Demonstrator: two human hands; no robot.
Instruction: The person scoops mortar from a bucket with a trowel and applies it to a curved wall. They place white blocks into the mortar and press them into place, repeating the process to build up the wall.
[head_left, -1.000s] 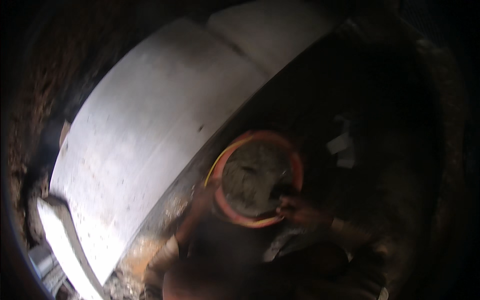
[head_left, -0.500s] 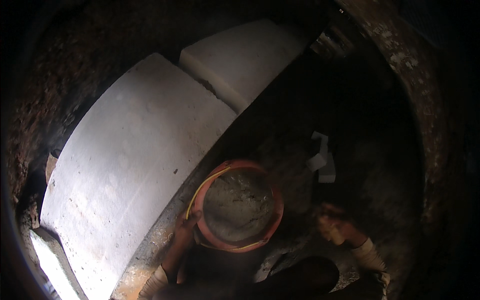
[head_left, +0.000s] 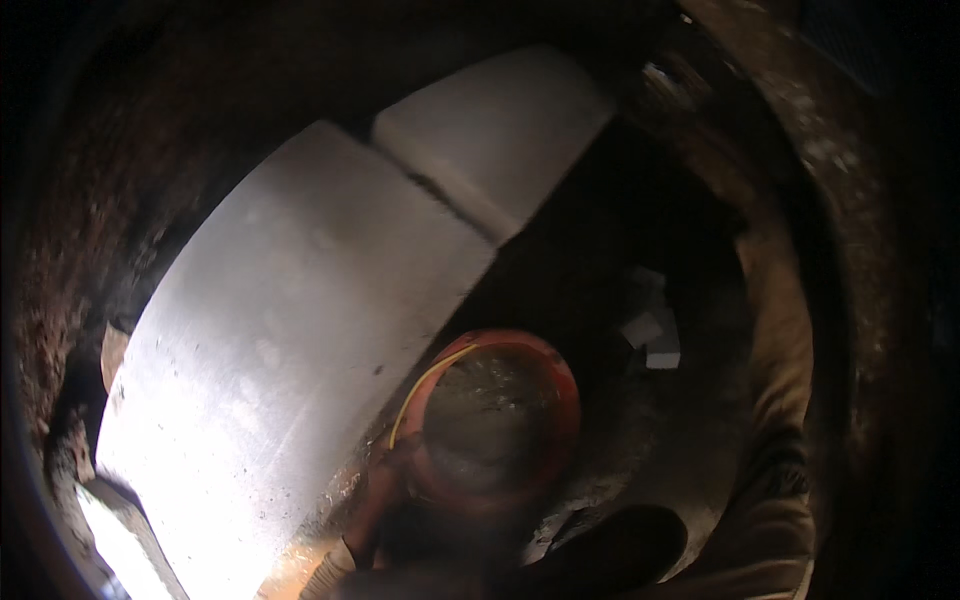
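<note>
An orange-red bucket [head_left: 562, 405] with a yellow handle [head_left: 415, 392] is filled with grey, wet-looking mix and stands beside a long pale slab [head_left: 270, 300]. My left hand [head_left: 393, 462] is closed on the bucket's rim at the lower left, near the handle's end. On the right, my right arm in a tan sleeve stretches far up past the bucket; my right hand [head_left: 705, 165] is dark and blurred at its end, so its fingers and anything in them cannot be made out.
A second pale slab [head_left: 485, 130] lies beyond a narrow gap at the top. A bright broken piece [head_left: 120, 530] leans at the lower left. White pieces [head_left: 660, 340] lie right of the bucket. A rough curved wall [head_left: 835, 200] rings the space.
My right hand left the bucket's rim, moved rightward, then swung far up toward the upper right. My left hand stays at the bucket. The view has shifted.
</note>
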